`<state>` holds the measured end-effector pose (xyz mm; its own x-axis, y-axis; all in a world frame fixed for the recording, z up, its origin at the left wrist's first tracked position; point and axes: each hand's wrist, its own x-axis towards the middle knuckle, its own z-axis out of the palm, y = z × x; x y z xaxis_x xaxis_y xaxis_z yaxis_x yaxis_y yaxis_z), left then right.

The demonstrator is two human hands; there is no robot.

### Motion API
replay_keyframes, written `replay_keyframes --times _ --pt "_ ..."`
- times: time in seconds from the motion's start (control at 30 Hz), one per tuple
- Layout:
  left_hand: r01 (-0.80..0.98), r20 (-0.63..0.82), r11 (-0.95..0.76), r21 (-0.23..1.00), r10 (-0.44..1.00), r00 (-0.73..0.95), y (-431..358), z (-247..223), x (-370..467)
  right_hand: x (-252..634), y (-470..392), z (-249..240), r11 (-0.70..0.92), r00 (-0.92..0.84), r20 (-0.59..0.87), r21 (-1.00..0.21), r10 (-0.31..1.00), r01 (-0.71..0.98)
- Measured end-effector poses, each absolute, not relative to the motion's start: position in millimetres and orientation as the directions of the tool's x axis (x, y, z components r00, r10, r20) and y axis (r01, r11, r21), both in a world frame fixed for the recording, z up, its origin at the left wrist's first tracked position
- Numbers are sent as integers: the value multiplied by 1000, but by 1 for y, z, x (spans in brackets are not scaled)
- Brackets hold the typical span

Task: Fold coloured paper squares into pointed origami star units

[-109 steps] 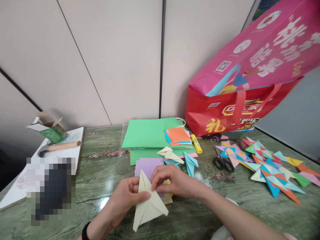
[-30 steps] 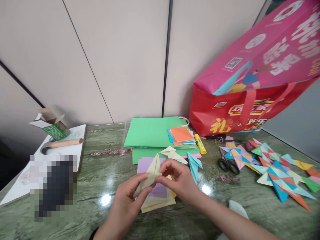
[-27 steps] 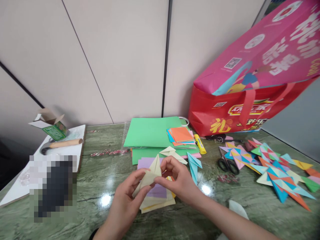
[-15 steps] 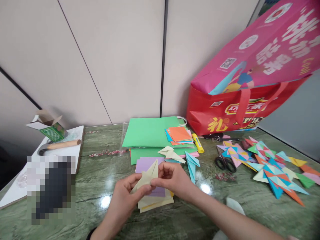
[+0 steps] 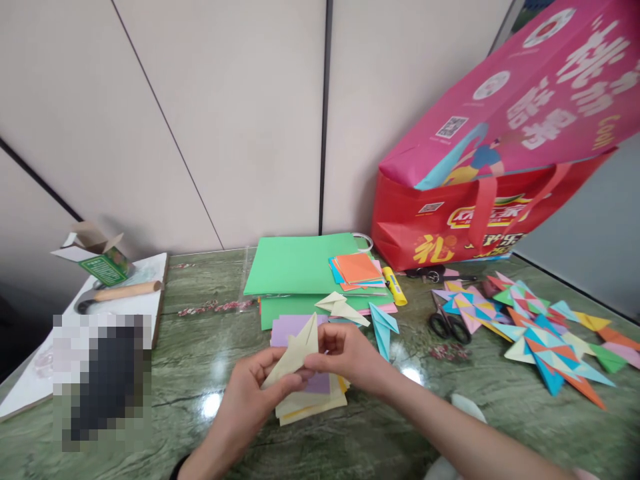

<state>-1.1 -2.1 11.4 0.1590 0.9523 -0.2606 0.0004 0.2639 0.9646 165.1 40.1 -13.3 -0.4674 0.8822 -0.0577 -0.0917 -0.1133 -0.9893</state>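
Note:
A folded cream paper piece (image 5: 296, 353) with a pointed tip is held up between both hands. My left hand (image 5: 253, 383) pinches its lower left part between thumb and fingers. On its right edge are the curled fingers and thumb of my right hand (image 5: 347, 353). Beneath lie purple sheets (image 5: 287, 327) on a stack of cream and yellow paper (image 5: 313, 412). Just behind the hands rest folded cream pieces (image 5: 345, 308) and a folded blue piece (image 5: 383, 328).
Green sheets (image 5: 300, 263) carry small orange squares (image 5: 359, 268) beside a yellow glue stick (image 5: 395, 287). Black-handled scissors (image 5: 450, 327) and colourful folded stars (image 5: 555, 353) lie right. Bags (image 5: 450, 220) stand behind; a hammer (image 5: 125, 291) and box (image 5: 105, 260) are left.
The cream piece has turned slightly and its tip stands a little higher. Both hands keep their hold, with the right hand shifted very slightly. The view has moved a little.

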Motion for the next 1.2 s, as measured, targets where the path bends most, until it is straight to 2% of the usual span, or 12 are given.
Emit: replay_keyframes --times 0.23,0.43,0.8,0.87,1.03,1.2 --pt "69 -222 213 975 962 161 -1 11 -2 169 43 -12 -191 -506 -97 -972 857 -136" --pt "-89 -243 265 960 948 204 -2 8 -1 168 43 -13 -235 -506 -119 -957 854 -170" --pt "-240 -327 383 892 914 242 -2 11 -2 168 47 -17 -202 -444 -102 -962 890 -183" --pt "-224 -324 376 899 916 235 -2 11 -2 169 46 -16 -199 -432 -109 -965 895 -168" --pt "-35 -359 374 927 909 212 -1 9 0 166 42 -11 -219 -483 -131 -967 866 -131" --pt "-26 -416 435 900 876 242 0 8 4 162 39 -10 -230 -483 -145 -965 864 -122"
